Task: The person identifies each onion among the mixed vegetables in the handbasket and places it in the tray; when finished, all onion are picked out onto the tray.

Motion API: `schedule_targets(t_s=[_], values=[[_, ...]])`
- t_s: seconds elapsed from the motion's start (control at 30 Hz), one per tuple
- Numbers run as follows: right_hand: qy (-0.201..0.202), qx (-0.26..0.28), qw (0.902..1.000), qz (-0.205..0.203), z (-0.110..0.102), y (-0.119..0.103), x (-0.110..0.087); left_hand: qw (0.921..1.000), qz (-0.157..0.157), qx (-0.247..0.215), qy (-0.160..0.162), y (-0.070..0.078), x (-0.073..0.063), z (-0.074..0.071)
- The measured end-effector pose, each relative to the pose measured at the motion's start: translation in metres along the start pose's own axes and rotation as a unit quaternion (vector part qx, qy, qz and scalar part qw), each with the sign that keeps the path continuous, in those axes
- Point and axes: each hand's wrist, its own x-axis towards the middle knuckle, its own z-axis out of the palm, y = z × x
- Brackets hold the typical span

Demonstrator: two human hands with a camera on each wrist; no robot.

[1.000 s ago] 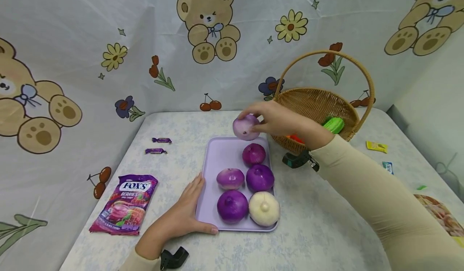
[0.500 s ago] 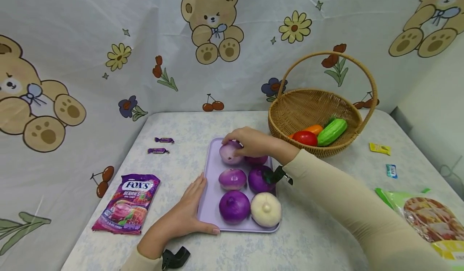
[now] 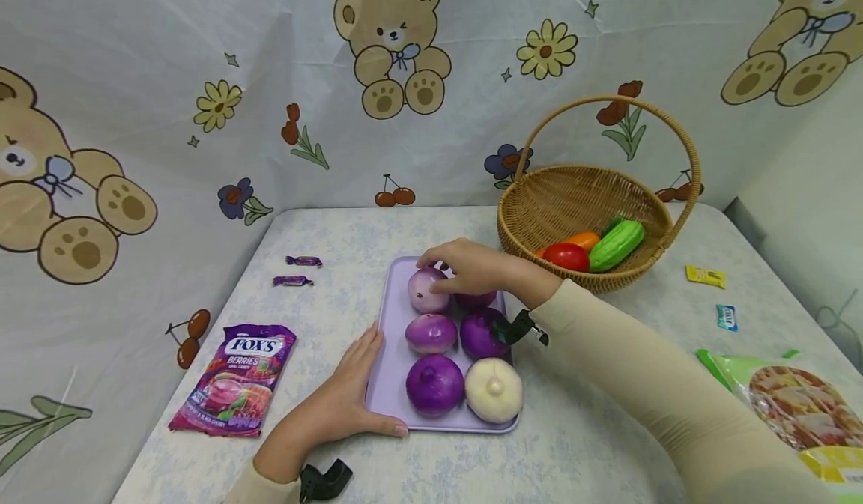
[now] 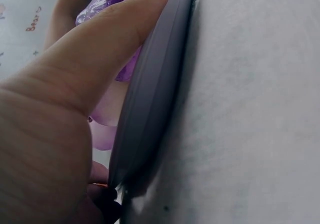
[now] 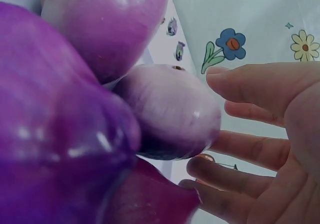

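A pale purple onion [image 3: 425, 299] sits at the back left of the lilac tray [image 3: 387, 347]. My right hand [image 3: 468, 266] is over the tray's back end, fingers loosely spread around that onion; in the right wrist view the thumb stands apart from it. A magenta onion [image 3: 474, 302] is partly hidden under this hand. Also on the tray are a striped purple onion [image 3: 431, 334], two dark purple onions, one on the right [image 3: 480, 328] and one in front [image 3: 434, 386], and a white onion [image 3: 494, 390]. My left hand [image 3: 344, 403] rests against the tray's front left corner, fingers extended.
A wicker basket [image 3: 533, 208] with a tomato [image 3: 566, 257] and a green vegetable [image 3: 616, 247] stands at the back right. Left lie a candy bag [image 3: 236, 380] and two wrapped candies [image 3: 293, 281]. Small packets [image 3: 706, 275] and a green-edged bag [image 3: 789, 407] lie right.
My right hand brought the pale onion from beside the basket leftward and down onto the tray, then loosened its fingers from it. The left hand stayed at the tray's corner.
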Motion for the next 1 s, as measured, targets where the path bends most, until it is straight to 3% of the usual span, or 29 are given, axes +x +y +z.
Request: schedule_targets(t_s=[0.23, 0.43, 0.7, 0.87, 1.0], values=[[0.012, 0.007, 0.9998, 0.016, -0.011, -0.002, -0.009, 1.0000, -0.004, -0.008, -0.001, 0.001, 0.000, 0.000], [0.025, 0.022, 0.9992, 0.023, -0.028, -0.007, -0.029, 0.9999, 0.001, -0.012, 0.005, 0.000, -0.001, 0.001], [0.103, 0.000, 0.9946, 0.014, -0.057, -0.011, -0.070, 0.9998, 0.006, -0.015, 0.010, -0.001, -0.003, 0.000], [0.153, -0.012, 0.9875, 0.033, -0.069, 0.002, -0.097, 0.9972, 0.044, 0.001, 0.060, 0.004, -0.002, -0.007], [0.182, -0.025, 0.9810, 0.061, -0.073, 0.015, -0.117, 0.9878, 0.101, 0.032, 0.115, 0.013, -0.003, -0.019]])
